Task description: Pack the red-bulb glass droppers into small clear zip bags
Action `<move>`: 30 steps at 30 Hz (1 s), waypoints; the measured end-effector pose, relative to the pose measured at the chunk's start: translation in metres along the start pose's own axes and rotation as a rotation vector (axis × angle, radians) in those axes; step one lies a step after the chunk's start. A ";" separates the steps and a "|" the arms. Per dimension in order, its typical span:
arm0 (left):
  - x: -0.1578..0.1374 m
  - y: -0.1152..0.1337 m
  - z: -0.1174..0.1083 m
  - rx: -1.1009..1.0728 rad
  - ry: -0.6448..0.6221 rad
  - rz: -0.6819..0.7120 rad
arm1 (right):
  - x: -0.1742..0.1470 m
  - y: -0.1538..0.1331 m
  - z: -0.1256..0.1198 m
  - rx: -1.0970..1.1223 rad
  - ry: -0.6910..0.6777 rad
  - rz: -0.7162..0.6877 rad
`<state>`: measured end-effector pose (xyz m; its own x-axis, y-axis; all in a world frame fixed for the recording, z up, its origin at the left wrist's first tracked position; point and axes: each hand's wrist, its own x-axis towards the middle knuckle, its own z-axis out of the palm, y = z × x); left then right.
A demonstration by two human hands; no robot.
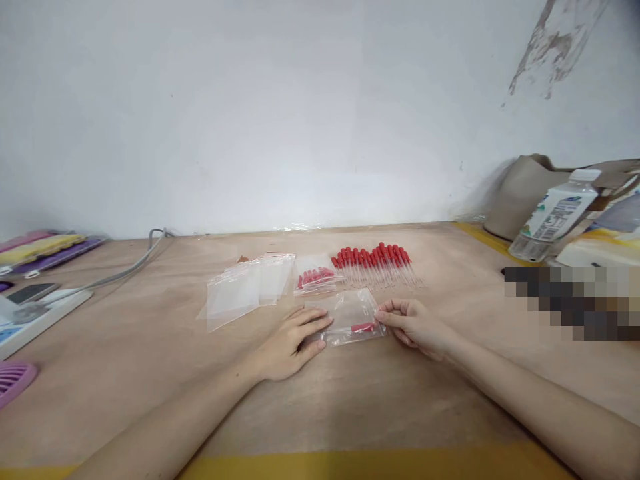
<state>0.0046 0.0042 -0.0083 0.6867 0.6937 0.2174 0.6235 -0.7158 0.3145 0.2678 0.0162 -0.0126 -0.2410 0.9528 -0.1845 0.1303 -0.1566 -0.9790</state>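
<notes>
The clear bag lies flat on the table, directly in front of me and between my two grips, with one red-ended piece inside, along the edge nearer me. My right grip is closed on the bag's right edge, thumb against fingers; this pinch appears to give control of that edge without covering the piece. My left grip is not closed: its fingers are spread and rest on the left end of the bag, which probably braces the thin film against sliding while the other side is held. The red end of the piece sits close to the right grip; whether the film there is sealed cannot be determined. Just beyond the bag, a second bag lies flat with several red-ended pieces inside. To its right, more red-ended pieces lie in a row, red ends toward the wall and clear stems toward me, an arrangement that seems to suit picking them singly. To the left, flat clear bags overlap in a loose fan, presumably so that each edge can be caught separately. Farther out, a bottle stands tilted in view at right, and a grey cable crosses at left, both well apart from the working area.
</notes>
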 end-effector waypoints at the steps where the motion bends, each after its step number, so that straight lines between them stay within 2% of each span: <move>1: 0.000 0.000 0.000 -0.001 -0.003 -0.003 | 0.000 0.000 0.000 0.002 -0.009 -0.001; 7: -0.001 -0.002 0.000 0.011 -0.036 0.001 | 0.002 0.004 -0.002 -0.178 -0.058 -0.044; 11: 0.000 -0.003 -0.001 0.007 -0.069 -0.001 | 0.017 0.000 -0.013 -0.359 0.122 -0.178; 13: 0.001 -0.003 -0.001 0.003 -0.074 0.008 | 0.031 -0.009 -0.019 -0.522 0.240 -0.272; 16: 0.001 -0.003 -0.001 0.000 -0.069 0.019 | 0.059 -0.027 -0.020 -0.771 0.380 -0.313; 20: 0.001 -0.002 -0.002 -0.050 0.039 0.052 | 0.096 -0.042 -0.006 -0.877 0.516 -0.309; 24: 0.000 -0.003 -0.001 -0.125 0.160 0.123 | 0.119 -0.041 0.009 -0.877 0.590 -0.213; 30: 0.001 -0.005 0.004 -0.162 0.113 0.082 | 0.135 -0.040 0.019 -0.848 0.596 -0.090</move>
<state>0.0032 0.0080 -0.0133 0.6805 0.6449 0.3480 0.4927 -0.7542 0.4341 0.2117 0.1465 0.0004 0.2011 0.9620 0.1846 0.8242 -0.0644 -0.5626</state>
